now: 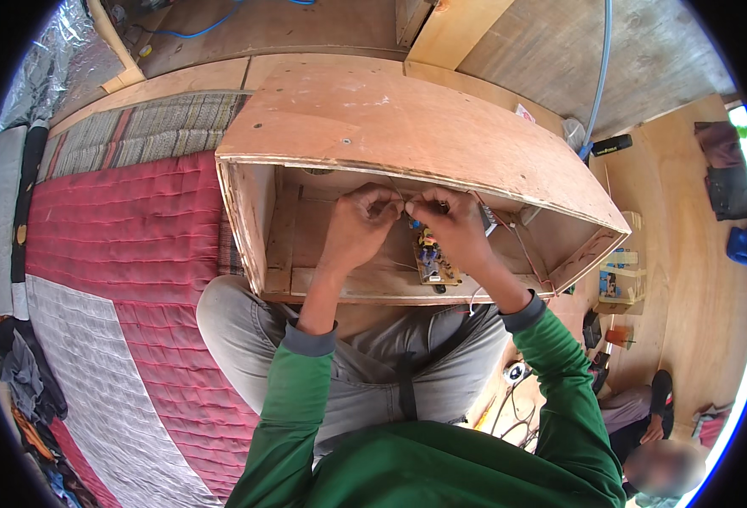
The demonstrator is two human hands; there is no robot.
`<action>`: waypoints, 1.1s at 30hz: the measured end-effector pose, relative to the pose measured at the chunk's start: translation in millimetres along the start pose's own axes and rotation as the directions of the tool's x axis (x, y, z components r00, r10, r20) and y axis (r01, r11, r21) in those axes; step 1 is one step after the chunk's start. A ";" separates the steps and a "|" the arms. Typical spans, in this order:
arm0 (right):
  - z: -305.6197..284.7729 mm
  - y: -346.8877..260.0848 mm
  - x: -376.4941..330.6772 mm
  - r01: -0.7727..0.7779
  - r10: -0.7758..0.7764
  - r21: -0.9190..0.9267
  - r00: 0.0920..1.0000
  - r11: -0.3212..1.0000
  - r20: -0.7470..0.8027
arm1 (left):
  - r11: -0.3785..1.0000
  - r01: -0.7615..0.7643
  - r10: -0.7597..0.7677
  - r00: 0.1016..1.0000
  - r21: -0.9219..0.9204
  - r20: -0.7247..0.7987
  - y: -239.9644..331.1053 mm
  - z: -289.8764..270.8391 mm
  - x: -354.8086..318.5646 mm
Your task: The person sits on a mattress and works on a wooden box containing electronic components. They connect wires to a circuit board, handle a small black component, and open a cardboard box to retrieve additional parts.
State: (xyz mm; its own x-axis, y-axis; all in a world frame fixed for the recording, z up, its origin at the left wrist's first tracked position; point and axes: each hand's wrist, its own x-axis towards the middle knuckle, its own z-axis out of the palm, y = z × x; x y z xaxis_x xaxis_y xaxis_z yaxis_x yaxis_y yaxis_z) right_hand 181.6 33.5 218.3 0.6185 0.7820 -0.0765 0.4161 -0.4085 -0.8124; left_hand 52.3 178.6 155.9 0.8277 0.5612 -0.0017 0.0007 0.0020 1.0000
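Note:
Inside an open-fronted wooden box (348, 110), my two hands meet fingertip to fingertip. My left hand (358, 227) is closed in a pinch, and so is my right hand (454, 227). Between them is what looks like a thin wire (397, 190), mostly hidden by the fingers. Just below the fingertips lies a circuit board (431, 261) with blue and yellow parts, partly covered by my right hand. Beside my right wrist a grey finned piece (488, 220) shows. Thin red wires (526, 251) run along the box's right side, and a white wire (473, 300) hangs over its front edge.
The box stands before my crossed legs. A red and grey quilted mat (128, 229) spreads to the left. Rightward on the wooden floor are a taped cardboard piece (623, 275), a coil of cables (517, 415) and a seated person (644, 423). A blue-grey cable (604, 68) hangs behind.

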 end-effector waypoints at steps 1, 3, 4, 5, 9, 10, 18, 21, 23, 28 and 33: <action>-1.1 -0.1 -0.3 -0.112 0.107 0.147 0.994 0.983 0.038 | 1.000 -0.006 0.006 1.000 0.003 0.000 0.1 0.1 0.0; -3.4 0.0 -0.2 -0.336 0.298 0.412 0.942 0.847 0.155 | 1.000 0.003 -0.003 1.000 -0.007 0.002 1.3 0.4 -0.7; -3.3 0.1 -0.2 -0.436 0.370 0.520 0.900 0.735 0.231 | 1.000 0.017 -0.017 1.000 -0.018 0.000 2.2 0.1 -0.9; -3.5 0.3 0.6 -0.503 0.409 0.618 0.861 0.604 0.301 | 0.999 0.029 -0.029 1.000 -0.029 -0.006 3.4 -0.5 -1.0; 4.0 0.6 -3.6 0.199 -0.232 -0.174 0.952 0.964 -0.198 | 0.994 0.059 -0.061 0.998 -0.092 -0.019 7.2 -2.0 -2.4; 4.3 0.3 -3.9 0.313 -0.383 -0.300 0.899 0.901 -0.214 | 0.990 0.080 -0.082 0.997 -0.113 -0.014 7.6 -2.1 -2.1; 2.1 -4.8 -6.1 0.523 -0.662 -0.531 0.742 0.667 -0.100 | 0.986 0.102 -0.101 0.995 -0.135 0.015 3.9 -2.2 -0.5; 6.7 1.2 -4.0 0.478 -0.571 -0.431 0.813 0.765 -0.112 | 0.987 0.090 -0.090 0.996 -0.136 0.011 3.8 -1.3 -0.7; 6.4 7.2 1.1 0.449 -0.504 -0.337 0.859 0.828 -0.093 | 0.988 0.093 -0.093 0.996 -0.123 0.009 4.9 -0.4 -1.1; -3.0 13.8 7.1 -0.520 0.375 0.565 0.854 0.641 0.360 | 0.999 -0.012 0.012 1.000 0.030 0.001 9.1 -3.0 -3.1; 2.6 4.9 1.9 -0.061 0.057 0.071 0.997 0.996 0.045 | 0.999 -0.022 0.022 1.000 0.030 0.005 12.0 -3.4 -4.7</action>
State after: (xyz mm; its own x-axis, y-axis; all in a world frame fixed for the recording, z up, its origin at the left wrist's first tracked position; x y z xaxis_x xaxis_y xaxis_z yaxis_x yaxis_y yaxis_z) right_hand 183.0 34.2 212.7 0.6107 0.7777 -0.1490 0.3291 -0.4204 -0.8455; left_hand 46.5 178.8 168.0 0.8301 0.5573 0.0199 -0.0006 -0.0348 0.9994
